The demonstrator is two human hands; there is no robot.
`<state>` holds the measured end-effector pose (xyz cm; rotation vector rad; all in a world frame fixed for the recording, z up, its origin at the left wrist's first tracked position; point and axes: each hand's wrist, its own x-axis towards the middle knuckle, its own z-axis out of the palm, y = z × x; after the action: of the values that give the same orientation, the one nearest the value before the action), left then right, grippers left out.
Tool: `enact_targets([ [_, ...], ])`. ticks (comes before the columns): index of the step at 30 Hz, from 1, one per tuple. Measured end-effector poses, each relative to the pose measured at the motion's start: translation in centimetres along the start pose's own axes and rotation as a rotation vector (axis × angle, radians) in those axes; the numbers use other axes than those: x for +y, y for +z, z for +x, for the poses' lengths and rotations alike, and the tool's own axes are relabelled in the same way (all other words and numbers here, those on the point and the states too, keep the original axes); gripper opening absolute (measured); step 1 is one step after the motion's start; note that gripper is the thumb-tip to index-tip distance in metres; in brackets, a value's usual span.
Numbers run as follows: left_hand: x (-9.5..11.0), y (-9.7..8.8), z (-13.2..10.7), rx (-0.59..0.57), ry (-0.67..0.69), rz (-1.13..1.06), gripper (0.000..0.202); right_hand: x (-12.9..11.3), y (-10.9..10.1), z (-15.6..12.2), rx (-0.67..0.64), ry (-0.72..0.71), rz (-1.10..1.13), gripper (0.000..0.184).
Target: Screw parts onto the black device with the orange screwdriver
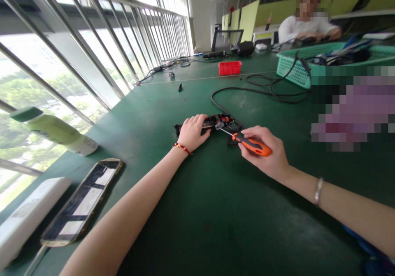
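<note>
On the green table lies a black corded device (212, 121), its housing open so that coloured wires and inner parts show at the right end. My left hand (194, 132) is wrapped over its left part, holding it against the table. In my right hand (267, 150) is a screwdriver (254, 145) with an orange and black handle. Its thin metal shaft points left, and the tip is at a small grey part among the wires. Whether the tip sits in a screw is too small to tell. A black cord (216, 97) runs from the device toward the back right.
A green basket (293, 71) with items stands back right, and a small red bin (230, 68) at the back. At left are a phone (83, 204), a white box (31, 214) and a tilted green bottle (55, 132) by the railing. Another person (308, 24) sits across.
</note>
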<state>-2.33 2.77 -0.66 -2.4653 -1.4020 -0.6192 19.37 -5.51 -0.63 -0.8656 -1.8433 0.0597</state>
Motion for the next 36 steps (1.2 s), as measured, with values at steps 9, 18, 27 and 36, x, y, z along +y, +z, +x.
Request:
enact_targets([
  [9,0.02,-0.02,-0.05,-0.008,-0.008,-0.011,0.032,-0.04,-0.08,0.13,-0.039,-0.008,-0.058,0.022],
  [18,0.01,-0.06,-0.06,-0.016,-0.009,-0.012,0.032,0.08,0.03,0.01,-0.046,-0.010,0.014,0.027],
  [27,0.16,-0.25,-0.01,-0.034,-0.023,-0.022,0.033,-0.33,-0.19,0.23,-0.104,0.013,-0.035,0.015],
  [36,0.10,-0.15,-0.01,-0.026,-0.014,-0.012,0.033,0.12,0.05,-0.05,-0.060,0.021,-0.012,0.026],
])
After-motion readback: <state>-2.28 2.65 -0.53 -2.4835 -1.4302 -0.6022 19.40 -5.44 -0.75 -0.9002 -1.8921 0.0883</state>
